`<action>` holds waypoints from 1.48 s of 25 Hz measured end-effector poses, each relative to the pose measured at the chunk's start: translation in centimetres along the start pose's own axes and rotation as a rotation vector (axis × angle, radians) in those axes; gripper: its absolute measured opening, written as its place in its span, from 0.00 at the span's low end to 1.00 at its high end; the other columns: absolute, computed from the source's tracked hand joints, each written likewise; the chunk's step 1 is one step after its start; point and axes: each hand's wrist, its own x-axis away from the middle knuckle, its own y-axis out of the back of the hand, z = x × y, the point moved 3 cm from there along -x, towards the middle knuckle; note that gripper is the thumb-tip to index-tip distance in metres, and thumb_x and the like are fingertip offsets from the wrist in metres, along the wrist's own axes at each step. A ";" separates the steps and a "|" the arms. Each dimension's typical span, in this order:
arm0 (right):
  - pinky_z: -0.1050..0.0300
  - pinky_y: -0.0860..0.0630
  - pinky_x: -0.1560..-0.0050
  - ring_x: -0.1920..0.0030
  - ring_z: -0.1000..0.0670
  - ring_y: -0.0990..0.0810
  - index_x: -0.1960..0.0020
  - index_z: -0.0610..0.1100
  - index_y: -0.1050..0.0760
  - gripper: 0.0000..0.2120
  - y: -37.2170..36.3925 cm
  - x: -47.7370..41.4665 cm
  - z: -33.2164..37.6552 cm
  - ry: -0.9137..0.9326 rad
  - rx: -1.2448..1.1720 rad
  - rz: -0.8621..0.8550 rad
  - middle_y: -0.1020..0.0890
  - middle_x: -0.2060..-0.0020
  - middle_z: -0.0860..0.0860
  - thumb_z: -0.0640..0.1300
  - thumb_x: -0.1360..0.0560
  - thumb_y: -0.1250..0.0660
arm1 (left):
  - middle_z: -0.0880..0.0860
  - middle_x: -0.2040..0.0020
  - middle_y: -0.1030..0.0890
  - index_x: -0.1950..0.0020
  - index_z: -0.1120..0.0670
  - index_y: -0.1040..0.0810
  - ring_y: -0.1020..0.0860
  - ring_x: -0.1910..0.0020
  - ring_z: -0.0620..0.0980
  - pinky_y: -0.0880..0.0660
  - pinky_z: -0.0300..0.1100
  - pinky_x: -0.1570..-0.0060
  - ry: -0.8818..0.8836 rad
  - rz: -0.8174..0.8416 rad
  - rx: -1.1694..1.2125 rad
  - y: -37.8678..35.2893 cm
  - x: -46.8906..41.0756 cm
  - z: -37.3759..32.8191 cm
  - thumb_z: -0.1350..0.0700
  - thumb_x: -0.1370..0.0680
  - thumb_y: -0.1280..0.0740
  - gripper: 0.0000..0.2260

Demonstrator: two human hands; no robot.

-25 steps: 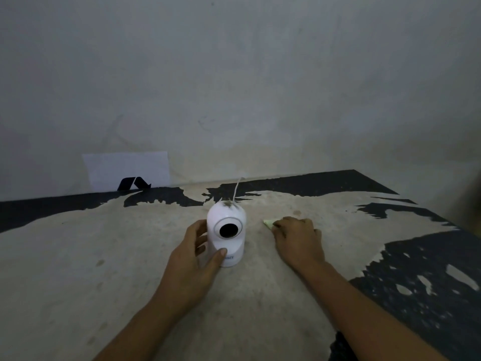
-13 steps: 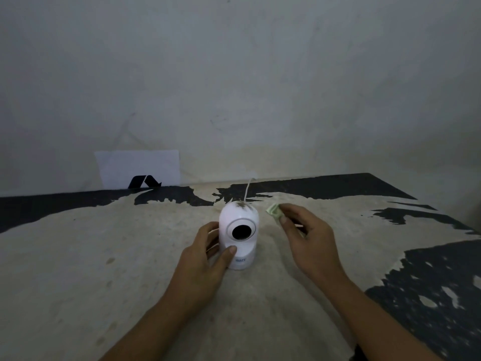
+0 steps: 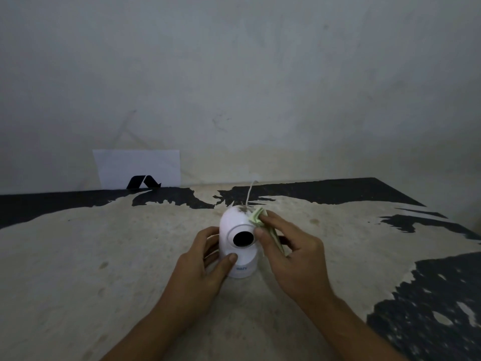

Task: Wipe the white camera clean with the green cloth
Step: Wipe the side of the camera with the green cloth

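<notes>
1. Here the white camera [image 3: 238, 242] stands upright on the worn desk [image 3: 130, 256], between the two hands, its dark lens facing the wearer.
2. The left hand [image 3: 201, 267] is wrapped around the camera's lower body, thumb on the front near the base and fingers curled round its far side, so it pins the base down.
3. The right hand [image 3: 289, 252] pinches the folded green cloth [image 3: 257, 216] between thumb and fingers; the cloth's upper fold touches the camera's dome on the side nearest that hand.
4. A dark smudge [image 3: 242, 209] sits on top of the dome, just beyond the cloth's leading edge. Wiping looks barely begun, since that mark is untouched.
5. To do this step well, I would keep the left hand's hold firm so the camera neither tips nor swivels, then press the cloth flat against the shell and draw it up and over the smudge in short strokes.
6. A thin white cable [image 3: 250, 191] rises from behind the camera, past both hands; pulling the body toward the wearer could tug it.
7. Turning to a fresh fold before the lens would likely avoid smearing grime onto it.
</notes>
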 end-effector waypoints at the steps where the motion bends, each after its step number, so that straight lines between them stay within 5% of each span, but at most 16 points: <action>1: 0.59 0.20 0.46 0.43 0.59 0.20 0.41 0.42 0.22 0.16 0.0 0.0 -0.1 -0.029 -0.007 -0.008 0.18 0.44 0.51 0.48 0.25 0.35 | 0.36 0.43 0.27 0.38 0.39 0.36 0.26 0.49 0.29 0.29 0.20 0.57 0.004 0.003 0.000 0.0 0.0 0.0 0.48 0.28 0.32 0.22; 8: 0.65 0.27 0.38 0.38 0.56 0.23 0.34 0.39 0.27 0.18 -0.3 0.7 0.1 0.081 0.075 0.031 0.21 0.39 0.48 0.35 0.24 0.36 | 0.33 0.44 0.28 0.42 0.35 0.37 0.26 0.49 0.31 0.29 0.22 0.57 0.024 0.012 0.022 0.0 0.0 -0.3 0.44 0.31 0.34 0.20; 11: 0.68 0.29 0.36 0.37 0.56 0.24 0.34 0.40 0.27 0.19 -0.3 0.6 -0.5 0.032 0.099 0.019 0.21 0.39 0.48 0.35 0.25 0.36 | 0.29 0.47 0.29 0.45 0.32 0.36 0.27 0.50 0.25 0.28 0.22 0.55 0.020 0.020 0.045 0.0 0.1 -0.4 0.42 0.33 0.34 0.19; 16: 0.70 0.33 0.36 0.37 0.57 0.28 0.34 0.42 0.28 0.19 -0.1 0.7 -0.2 0.135 0.188 0.106 0.25 0.35 0.50 0.39 0.24 0.42 | 0.31 0.46 0.28 0.41 0.35 0.36 0.25 0.46 0.31 0.27 0.25 0.52 0.024 0.013 0.057 0.0 0.1 -0.3 0.43 0.32 0.34 0.21; 20: 0.76 0.35 0.38 0.38 0.64 0.29 0.32 0.46 0.32 0.20 -0.2 0.4 -0.6 -0.001 0.130 0.071 0.25 0.37 0.54 0.39 0.25 0.42 | 0.32 0.45 0.27 0.38 0.39 0.35 0.26 0.45 0.31 0.27 0.25 0.51 0.010 0.012 0.047 0.0 0.1 -0.3 0.43 0.32 0.34 0.23; 26: 0.66 0.29 0.37 0.34 0.59 0.28 0.34 0.47 0.30 0.23 -1.1 1.3 0.8 -0.046 0.023 0.065 0.25 0.34 0.54 0.54 0.26 0.37 | 0.30 0.48 0.28 0.39 0.39 0.36 0.27 0.52 0.22 0.29 0.19 0.59 0.033 0.012 0.046 0.0 0.1 -0.4 0.43 0.33 0.35 0.24; 30: 0.66 0.28 0.38 0.36 0.58 0.26 0.35 0.46 0.27 0.18 -0.8 1.0 0.5 -0.025 0.028 0.021 0.24 0.36 0.55 0.48 0.24 0.39 | 0.30 0.47 0.28 0.39 0.38 0.36 0.28 0.51 0.22 0.30 0.19 0.58 0.024 0.014 0.029 -0.1 0.2 -0.7 0.45 0.31 0.34 0.22; 34: 0.63 0.24 0.43 0.43 0.52 0.26 0.36 0.40 0.27 0.18 -1.0 1.0 1.6 0.247 0.257 0.088 0.21 0.38 0.46 0.46 0.23 0.41 | 0.29 0.50 0.31 0.40 0.39 0.37 0.31 0.54 0.17 0.33 0.16 0.62 0.011 0.013 0.003 -0.3 0.0 -0.7 0.50 0.28 0.33 0.21; 37: 0.64 0.24 0.44 0.45 0.51 0.23 0.34 0.41 0.29 0.18 -0.5 0.6 0.5 0.138 0.226 0.062 0.20 0.40 0.45 0.43 0.23 0.41 | 0.31 0.46 0.28 0.40 0.39 0.36 0.29 0.49 0.22 0.31 0.18 0.58 0.018 0.018 0.014 -0.2 0.0 -0.3 0.49 0.28 0.32 0.20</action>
